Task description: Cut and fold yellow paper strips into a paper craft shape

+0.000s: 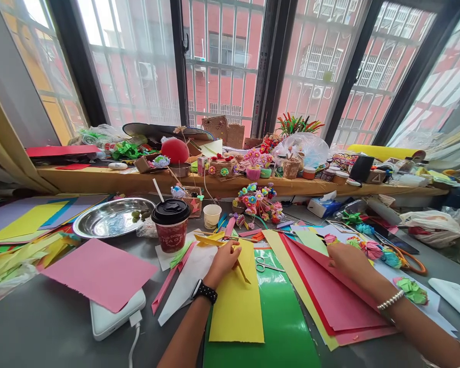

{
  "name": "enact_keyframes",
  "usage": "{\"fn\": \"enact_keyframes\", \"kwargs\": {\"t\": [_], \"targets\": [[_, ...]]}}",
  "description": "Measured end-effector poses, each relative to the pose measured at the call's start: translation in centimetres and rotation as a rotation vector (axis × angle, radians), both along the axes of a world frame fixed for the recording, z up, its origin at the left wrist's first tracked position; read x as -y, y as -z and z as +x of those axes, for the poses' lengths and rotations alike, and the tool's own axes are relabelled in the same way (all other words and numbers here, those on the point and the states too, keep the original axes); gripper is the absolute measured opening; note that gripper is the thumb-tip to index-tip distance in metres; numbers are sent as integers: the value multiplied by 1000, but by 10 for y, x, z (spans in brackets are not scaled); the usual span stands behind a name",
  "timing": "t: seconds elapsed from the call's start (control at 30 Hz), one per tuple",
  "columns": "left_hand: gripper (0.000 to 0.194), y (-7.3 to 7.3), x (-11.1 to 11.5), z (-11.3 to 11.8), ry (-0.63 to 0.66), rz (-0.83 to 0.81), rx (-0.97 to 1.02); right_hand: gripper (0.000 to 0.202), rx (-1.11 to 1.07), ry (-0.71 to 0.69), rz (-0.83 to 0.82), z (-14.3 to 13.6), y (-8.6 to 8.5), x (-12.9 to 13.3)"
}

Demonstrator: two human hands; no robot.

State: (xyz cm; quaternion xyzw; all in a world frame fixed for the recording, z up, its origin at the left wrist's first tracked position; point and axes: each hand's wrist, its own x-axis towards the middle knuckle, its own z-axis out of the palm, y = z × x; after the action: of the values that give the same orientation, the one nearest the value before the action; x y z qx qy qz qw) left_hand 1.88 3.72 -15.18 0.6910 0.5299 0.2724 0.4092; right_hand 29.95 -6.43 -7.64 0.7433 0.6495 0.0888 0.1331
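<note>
My left hand (225,260), with a black watch on the wrist, has its fingers closed on a folded yellow paper strip (242,268). It is over a yellow sheet (237,312) that lies on a green glossy board (287,322). At the right, my right hand (343,259), with a silver bracelet, is at the far end of a stack of pink and red sheets (329,296). Its fingers are bent around a small dark object whose nature I cannot make out. Small scissors (266,265) lie on the green board between the hands.
A lidded dark red cup (171,232) with a straw stands left of my left hand, near a paper cup (212,216) and a steel tray (113,218). Pink paper (99,273) covers part of a white power bank (117,317). Crepe flowers (373,249) lie at the right.
</note>
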Motion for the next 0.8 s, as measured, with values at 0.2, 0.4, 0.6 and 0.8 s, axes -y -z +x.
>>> {"fn": "enact_keyframes", "kwargs": {"t": [0.2,0.4,0.6,0.8], "targets": [[28,-1,1,-1,11,4,1,16,19,-14,-42,-8,-13,-7],[30,-2,1,0,15,32,-14,38,-59,-194,-48,-25,9,1],[30,-1,1,-1,25,59,-23,28,-152,-96,-89,-43,42,4],[30,0,1,-1,33,69,-20,24,-163,-47,-104,-47,43,-1]]}}
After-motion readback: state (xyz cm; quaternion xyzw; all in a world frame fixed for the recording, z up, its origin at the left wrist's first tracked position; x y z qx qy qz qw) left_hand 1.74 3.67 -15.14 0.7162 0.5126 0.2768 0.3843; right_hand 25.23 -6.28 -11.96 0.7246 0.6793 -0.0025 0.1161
